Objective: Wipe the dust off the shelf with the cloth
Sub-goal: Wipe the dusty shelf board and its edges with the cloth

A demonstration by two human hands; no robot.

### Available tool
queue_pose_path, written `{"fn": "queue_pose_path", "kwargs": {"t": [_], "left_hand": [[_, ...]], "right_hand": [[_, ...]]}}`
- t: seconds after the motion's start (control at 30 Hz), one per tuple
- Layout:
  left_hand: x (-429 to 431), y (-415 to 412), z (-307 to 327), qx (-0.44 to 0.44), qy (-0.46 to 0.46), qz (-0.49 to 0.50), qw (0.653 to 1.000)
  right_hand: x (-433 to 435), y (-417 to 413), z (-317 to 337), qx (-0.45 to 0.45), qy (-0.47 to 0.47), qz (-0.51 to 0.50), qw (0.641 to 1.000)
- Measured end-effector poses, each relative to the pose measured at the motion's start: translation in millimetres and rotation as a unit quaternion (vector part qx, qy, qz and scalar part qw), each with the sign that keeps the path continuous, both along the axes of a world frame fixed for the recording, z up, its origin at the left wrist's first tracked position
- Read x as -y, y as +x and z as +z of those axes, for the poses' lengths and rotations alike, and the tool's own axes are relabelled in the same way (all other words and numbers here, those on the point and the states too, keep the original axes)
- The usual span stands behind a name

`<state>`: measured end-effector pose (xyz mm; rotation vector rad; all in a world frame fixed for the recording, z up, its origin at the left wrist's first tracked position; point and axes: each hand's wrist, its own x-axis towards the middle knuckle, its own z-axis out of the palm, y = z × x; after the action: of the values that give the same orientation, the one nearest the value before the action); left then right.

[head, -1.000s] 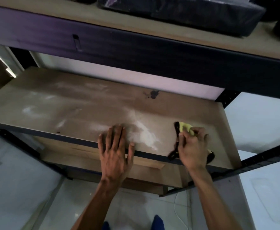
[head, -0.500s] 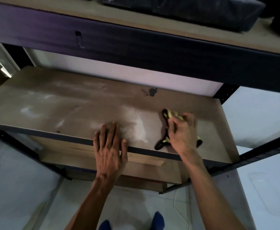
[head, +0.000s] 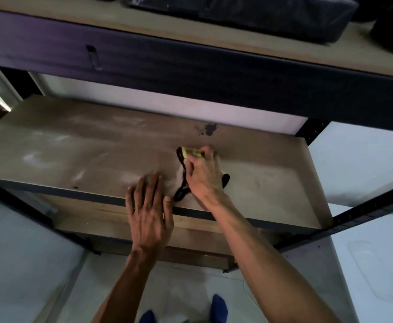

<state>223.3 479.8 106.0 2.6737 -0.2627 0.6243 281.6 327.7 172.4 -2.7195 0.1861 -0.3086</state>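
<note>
A brown wooden shelf [head: 74, 145] with white dust smears runs across the middle of the head view. My right hand [head: 202, 176] grips a black and yellow cloth [head: 182, 190] and presses it onto the shelf near its middle. The hand covers most of the cloth. My left hand [head: 147, 213] lies flat with straight fingers on the shelf's front edge, just left of the cloth. A patch of white dust [head: 130, 177] sits right beyond its fingertips.
A dark stain [head: 209, 129] marks the shelf behind the cloth. Above hangs an upper shelf with a dark metal beam [head: 191, 66] and a dark wrapped bundle [head: 249, 15] on top. A black upright post [head: 312, 131] stands at the right rear. Blue shoes [head: 218, 306] show on the floor.
My right hand has slid the cloth leftward and farther back across the shelf, through the white dust patch. The left hand has stayed on the front edge.
</note>
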Motion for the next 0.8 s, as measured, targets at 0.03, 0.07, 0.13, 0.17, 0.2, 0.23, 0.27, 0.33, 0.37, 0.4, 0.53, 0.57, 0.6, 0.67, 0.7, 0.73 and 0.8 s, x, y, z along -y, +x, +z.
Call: {"fn": "queue_pose_path", "kwargs": {"t": [0.03,0.07,0.13,0.17,0.2,0.23,0.27,0.33,0.37,0.4,0.53,0.57,0.6,0.67,0.7,0.73,0.8], "left_hand": [[-0.6,-0.3,-0.4,0.001,0.000,-0.001,1.000],[0.4,-1.2,-1.1,-0.001,0.002,-0.003,1.000],[-8.2,-4.1,-4.5,-0.007,0.003,0.015,1.000],[-6.5,-4.4,-4.9,-0.007,0.002,0.011,1.000],[-5.0,-4.6,-4.8,-0.005,0.001,0.006,1.000],[-3.0,-4.8,-3.9,-0.003,-0.001,0.002,1.000],[-0.3,-4.2,-2.7,-0.001,-0.002,-0.002,1.000],[1.7,-3.4,-1.9,-0.003,0.000,-0.007,1.000],[1.6,-3.6,-2.0,-0.005,0.001,-0.010,1.000],[0.0,-3.4,-1.9,-0.007,0.005,-0.012,1.000],[-3.6,-4.0,1.8,-0.027,0.017,-0.013,0.999],[-3.2,-4.2,2.7,-0.030,0.017,-0.013,0.999],[-3.2,-4.7,2.9,-0.032,0.016,-0.014,0.999],[-4.6,-4.8,1.8,-0.033,0.012,-0.015,0.999],[-5.6,-4.3,0.5,-0.033,0.011,-0.014,0.999],[-5.9,-3.8,-0.5,-0.034,0.010,-0.014,0.999],[-6.2,-3.3,-1.7,-0.037,0.006,-0.011,0.999]], "right_hand": [[10.1,-1.6,3.4,0.012,0.006,0.002,1.000],[23.9,-9.1,6.5,0.021,0.017,-0.008,1.000],[45.2,-28.1,6.7,0.013,0.019,-0.039,0.999],[60.6,-43.6,5.7,0.002,0.001,-0.072,0.997],[70.1,-58.1,3.0,-0.003,-0.020,-0.095,0.995],[72.3,-69.8,-1.2,-0.005,-0.035,-0.102,0.994],[68.7,-76.5,-5.5,-0.003,-0.036,-0.102,0.994],[45.8,-73.0,-10.3,0.000,-0.011,-0.088,0.996],[30.7,-64.5,-10.0,0.000,-0.002,-0.073,0.997],[15.5,-51.8,-8.7,0.000,0.002,-0.056,0.998],[-16.9,7.3,-6.4,0.016,0.014,-0.027,0.999],[-15.6,17.4,-4.8,0.017,0.012,-0.013,1.000],[-10.8,22.7,-3.3,0.017,0.011,0.003,1.000],[7.7,19.0,2.1,0.032,0.021,0.042,0.998],[21.2,11.7,4.6,0.046,0.033,0.060,0.997],[37.0,1.1,6.1,0.055,0.048,0.076,0.994],[69.3,-26.4,8.6,0.053,0.071,0.136,0.987]]}}
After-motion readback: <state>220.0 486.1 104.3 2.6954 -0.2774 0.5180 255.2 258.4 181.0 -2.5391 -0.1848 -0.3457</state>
